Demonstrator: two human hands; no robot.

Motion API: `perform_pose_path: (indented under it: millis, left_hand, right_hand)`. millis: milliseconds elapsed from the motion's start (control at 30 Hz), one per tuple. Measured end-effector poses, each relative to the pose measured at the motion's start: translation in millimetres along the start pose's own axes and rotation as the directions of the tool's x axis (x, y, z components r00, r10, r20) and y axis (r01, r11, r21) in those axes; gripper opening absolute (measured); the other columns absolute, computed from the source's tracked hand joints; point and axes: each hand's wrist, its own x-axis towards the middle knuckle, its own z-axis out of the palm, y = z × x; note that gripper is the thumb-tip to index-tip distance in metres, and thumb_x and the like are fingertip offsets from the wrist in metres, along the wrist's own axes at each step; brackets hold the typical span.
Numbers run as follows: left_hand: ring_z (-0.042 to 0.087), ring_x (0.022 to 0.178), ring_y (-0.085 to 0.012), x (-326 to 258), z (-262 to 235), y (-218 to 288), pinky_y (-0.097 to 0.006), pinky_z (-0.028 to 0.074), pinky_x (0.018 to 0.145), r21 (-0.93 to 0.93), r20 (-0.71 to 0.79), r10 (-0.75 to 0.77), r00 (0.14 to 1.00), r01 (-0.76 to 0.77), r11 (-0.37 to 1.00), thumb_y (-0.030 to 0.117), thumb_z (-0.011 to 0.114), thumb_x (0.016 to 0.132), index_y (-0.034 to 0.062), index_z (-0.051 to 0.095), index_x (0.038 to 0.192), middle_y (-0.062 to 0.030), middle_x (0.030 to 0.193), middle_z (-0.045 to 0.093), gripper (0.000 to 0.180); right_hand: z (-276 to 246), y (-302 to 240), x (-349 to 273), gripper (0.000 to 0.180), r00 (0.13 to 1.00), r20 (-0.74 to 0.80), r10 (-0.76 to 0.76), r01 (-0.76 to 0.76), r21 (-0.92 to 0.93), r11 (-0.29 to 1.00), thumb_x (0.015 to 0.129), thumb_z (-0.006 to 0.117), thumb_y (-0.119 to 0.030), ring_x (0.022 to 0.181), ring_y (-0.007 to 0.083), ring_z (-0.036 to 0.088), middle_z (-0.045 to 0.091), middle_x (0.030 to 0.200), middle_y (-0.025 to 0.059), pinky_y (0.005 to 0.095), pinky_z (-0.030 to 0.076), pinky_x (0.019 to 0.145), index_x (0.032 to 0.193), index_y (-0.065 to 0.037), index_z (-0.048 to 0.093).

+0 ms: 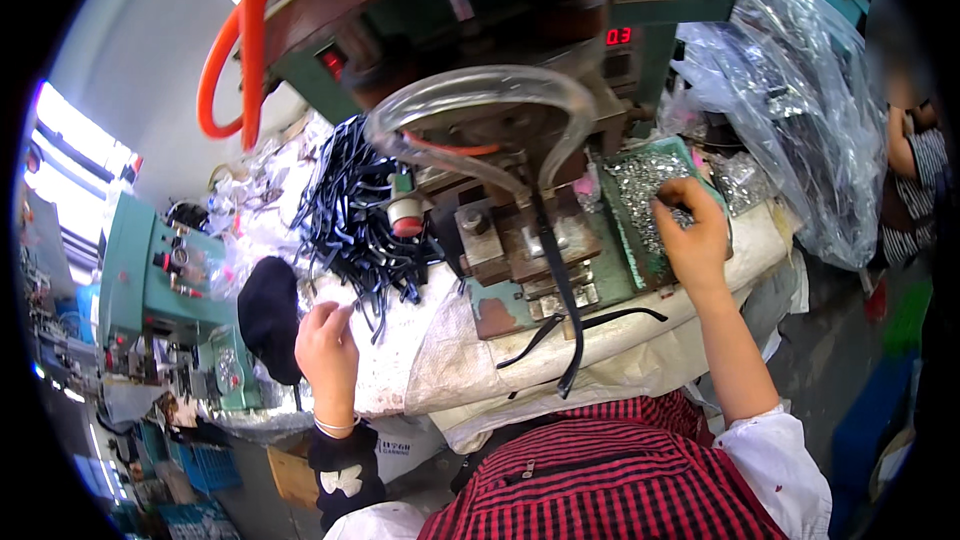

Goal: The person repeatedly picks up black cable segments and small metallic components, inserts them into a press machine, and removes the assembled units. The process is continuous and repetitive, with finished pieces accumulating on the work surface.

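My right hand (pixel 695 240) is over a green metal tray (pixel 625 230) with small shiny metal parts (pixel 648 180). Its thumb and fingers are pinched together; anything between them is too small to make out. On the left, my left hand (pixel 327 360) rests at the table edge, fingers loosely curled and nothing visible in them. It is beside a black cloth item (pixel 270 318) and near a heap of black eyeglass temples (pixel 345 210). One black temple (pixel 562 285) hangs down from the press fixture (pixel 545 250). Another dark temple (pixel 610 318) lies across the front edge.
A green press (pixel 640 15) with red displays stands over the fixture. A clear hose (pixel 480 85) arches in front, and an orange hose (pixel 253 50) hangs left. Beside the heap is a red button (pixel 406 224). Plastic sheeting (pixel 800 110) and another person (pixel 905 160) are at right.
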Motion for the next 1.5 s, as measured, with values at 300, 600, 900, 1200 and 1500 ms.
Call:
perform_pose_path:
  millis: [300, 600, 900, 1200, 1500]
  left_hand:
    - [0.065, 0.093, -0.0332, -30.7, 85.1, -56.4, -0.041, 0.052, 0.077, -0.028, -0.014, -0.018, 1.0, 0.018, 0.999, -0.002, 0.069, 0.078, 0.0101, 0.075, 0.101, -0.0134, 0.113, 0.065, 0.026]
    - [0.057, 0.069, -0.0088, 30.5, 65.4, 38.3, -0.024, 0.046, 0.063, -0.599, -0.117, -0.289, 0.95, 0.165, 0.784, 0.0, 0.064, 0.095, -0.0019, 0.067, 0.106, -0.0036, 0.086, 0.068, 0.012]
    - [0.066, 0.079, -0.0174, 38.1, 29.6, 122.6, -0.028, 0.052, 0.072, -0.753, -0.156, -0.343, 0.926, 0.113, 0.648, -0.006, 0.071, 0.087, -0.0039, 0.071, 0.095, -0.011, 0.089, 0.072, 0.009]
    - [0.065, 0.068, -0.0229, 40.7, -39.2, 150.8, -0.031, 0.048, 0.058, -0.51, -0.402, 0.367, 0.839, -0.539, 0.67, 0.004, 0.084, 0.077, 0.0011, 0.071, 0.1, -0.0206, 0.108, 0.073, 0.027]
    - [0.055, 0.053, -0.0101, 67.1, 17.7, 192.3, -0.025, 0.04, 0.046, -0.39, -0.521, 0.503, 0.69, -0.716, 0.579, 0.014, 0.086, 0.075, 0.0067, 0.072, 0.092, -0.007, 0.096, 0.073, 0.023]
  right_hand:
    - [-7.8, 22.4, -16.2, 0.011, 0.981, -0.192, -0.026, 0.01, -0.087, 0.996, 0.088, 0.069, -0.003, 0.088, 0.0249, 0.066, 0.072, 0.095, 0.0101, 0.0342, 0.051, 0.08, 0.098, -0.004, 0.073]
    - [3.3, -78.7, -6.7, 0.023, 0.968, 0.032, -0.247, 0.238, 0.171, 0.956, 0.081, 0.074, -0.001, 0.086, 0.0276, 0.069, 0.072, 0.093, 0.0126, 0.0372, 0.053, 0.078, 0.104, -0.003, 0.071]
    - [56.8, -96.4, -21.2, 0.043, 0.976, 0.154, 0.153, -0.216, 0.638, 0.739, 0.088, 0.069, 0.002, 0.092, 0.0112, 0.066, 0.072, 0.096, 0.0086, 0.0254, 0.05, 0.087, 0.128, 0.003, 0.053]
    - [36.8, -125.4, -30.6, 0.048, 0.946, 0.298, 0.128, -0.305, 0.683, 0.663, 0.091, 0.065, -0.002, 0.109, 0.0167, 0.065, 0.069, 0.12, 0.0132, 0.0302, 0.048, 0.097, 0.137, 0.003, 0.05]
    - [-1.1, -3.5, -1.3, 0.027, 0.976, 0.203, -0.084, 0.176, -0.495, 0.851, 0.079, 0.077, -0.014, 0.137, 0.0406, 0.046, 0.06, 0.13, 0.0239, 0.0495, 0.04, 0.111, 0.104, -0.005, 0.072]
